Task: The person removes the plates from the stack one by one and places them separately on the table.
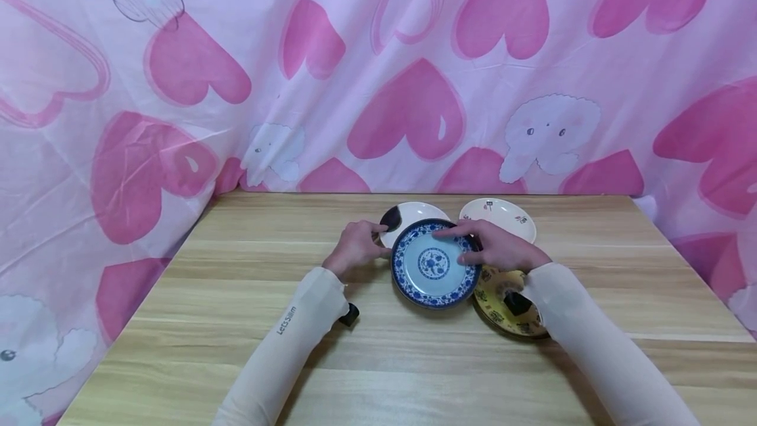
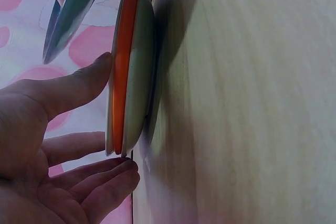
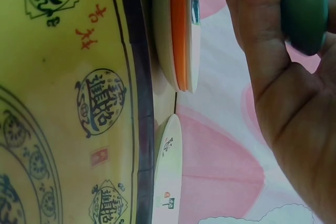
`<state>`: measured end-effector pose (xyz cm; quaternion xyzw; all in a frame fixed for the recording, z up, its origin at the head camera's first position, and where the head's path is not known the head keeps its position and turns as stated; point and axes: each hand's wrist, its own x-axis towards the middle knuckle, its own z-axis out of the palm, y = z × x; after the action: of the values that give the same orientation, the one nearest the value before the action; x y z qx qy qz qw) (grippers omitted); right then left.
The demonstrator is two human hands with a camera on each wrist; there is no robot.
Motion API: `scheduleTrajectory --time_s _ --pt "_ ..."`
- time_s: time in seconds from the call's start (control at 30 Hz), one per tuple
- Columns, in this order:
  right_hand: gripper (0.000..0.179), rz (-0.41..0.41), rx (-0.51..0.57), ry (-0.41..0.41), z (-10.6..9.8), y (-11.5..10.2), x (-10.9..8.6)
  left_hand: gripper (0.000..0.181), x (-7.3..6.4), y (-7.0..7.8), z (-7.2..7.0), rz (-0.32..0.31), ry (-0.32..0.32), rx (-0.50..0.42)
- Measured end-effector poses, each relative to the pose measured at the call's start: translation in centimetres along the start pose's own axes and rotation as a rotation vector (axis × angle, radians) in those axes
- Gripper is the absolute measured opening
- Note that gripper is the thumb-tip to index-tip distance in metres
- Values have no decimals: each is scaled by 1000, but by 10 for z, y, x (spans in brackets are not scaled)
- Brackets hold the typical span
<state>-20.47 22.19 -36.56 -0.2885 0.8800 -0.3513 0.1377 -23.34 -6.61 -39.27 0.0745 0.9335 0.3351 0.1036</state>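
My right hand (image 1: 503, 245) holds a blue-and-white plate (image 1: 434, 281) by its right rim, thumb and a finger on its face. The plate is raised and overlaps a low stack of plates. On top of that stack lies a white plate (image 1: 416, 212) with a dark patch; below it are an orange plate (image 2: 125, 72) and a cream plate (image 2: 140, 72). My left hand (image 1: 357, 245) is at the stack's left edge. Its thumb touches the rim, and the other fingers extend loosely along the far side.
A yellow plate (image 1: 493, 304) with dark lettering lies under my right wrist. Behind it, a white plate (image 1: 499, 212) with small printed figures sits near the back edge of the wooden table (image 1: 248, 321). A pink heart-patterned curtain (image 1: 408, 110) hangs behind.
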Motion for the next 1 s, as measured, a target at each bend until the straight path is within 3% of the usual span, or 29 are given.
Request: scheduleTrajectory --time_s 0.63,1.0 --pt "57 -62 -41 -126 8 -4 -2 69 -1 -1 -1 29 -8 20" --pt "55 -27 -80 -224 19 -16 2 72 0 -2 1 38 -1 34"
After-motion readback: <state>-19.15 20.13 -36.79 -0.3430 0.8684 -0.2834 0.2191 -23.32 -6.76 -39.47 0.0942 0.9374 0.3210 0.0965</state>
